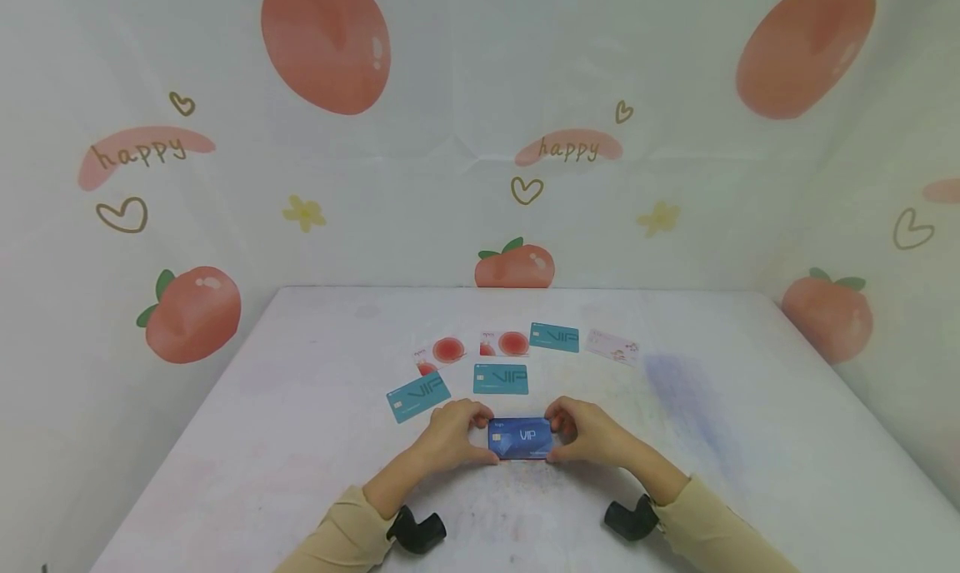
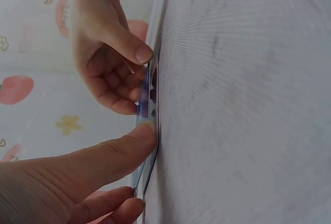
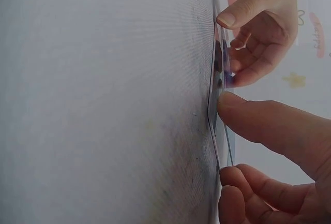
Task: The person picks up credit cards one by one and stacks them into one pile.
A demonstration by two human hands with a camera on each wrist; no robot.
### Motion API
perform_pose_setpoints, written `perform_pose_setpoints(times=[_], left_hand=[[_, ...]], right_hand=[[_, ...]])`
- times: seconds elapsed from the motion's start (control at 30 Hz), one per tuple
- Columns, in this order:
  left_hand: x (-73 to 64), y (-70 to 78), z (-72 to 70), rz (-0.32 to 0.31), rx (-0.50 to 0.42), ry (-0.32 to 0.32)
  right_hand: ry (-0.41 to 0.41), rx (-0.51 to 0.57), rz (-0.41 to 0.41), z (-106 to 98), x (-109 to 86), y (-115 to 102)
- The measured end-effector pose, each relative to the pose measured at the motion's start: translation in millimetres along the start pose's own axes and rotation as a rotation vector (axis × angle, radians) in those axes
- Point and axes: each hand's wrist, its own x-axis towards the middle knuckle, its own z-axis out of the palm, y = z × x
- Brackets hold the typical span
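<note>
A dark blue VIP card [image 1: 520, 438] lies face up near the table's front middle, held at both short ends. My left hand [image 1: 455, 435] grips its left end, thumb at the near corner and curled fingers at the far one. The right hand [image 1: 588, 433] grips the opposite end the same way. Edge-on in the left wrist view, two thin layers [image 2: 151, 164] show with a narrow gap between them, so at least one more card seems to lie under the blue one. In the right wrist view the lower layer [image 3: 211, 111] looks slightly bent. Its face is hidden.
Beyond the hands lie teal VIP cards [image 1: 501, 379], one of them tilted [image 1: 418, 396] close to the left hand. Farther back are two white cards with red circles [image 1: 504, 344], another teal card [image 1: 554, 337] and a pale pink patterned card [image 1: 612, 347]. A printed curtain [image 1: 420, 181] hangs behind.
</note>
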Motion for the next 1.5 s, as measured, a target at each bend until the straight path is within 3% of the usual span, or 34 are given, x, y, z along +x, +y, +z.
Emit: perform_pose_setpoints(times=[1.5], left_hand=[[-3.1, 2.2, 2.1, 0.015, 0.134, 0.001]], right_hand=[[-0.019, -0.032, -0.01, -1.6, -1.9, -3.6]])
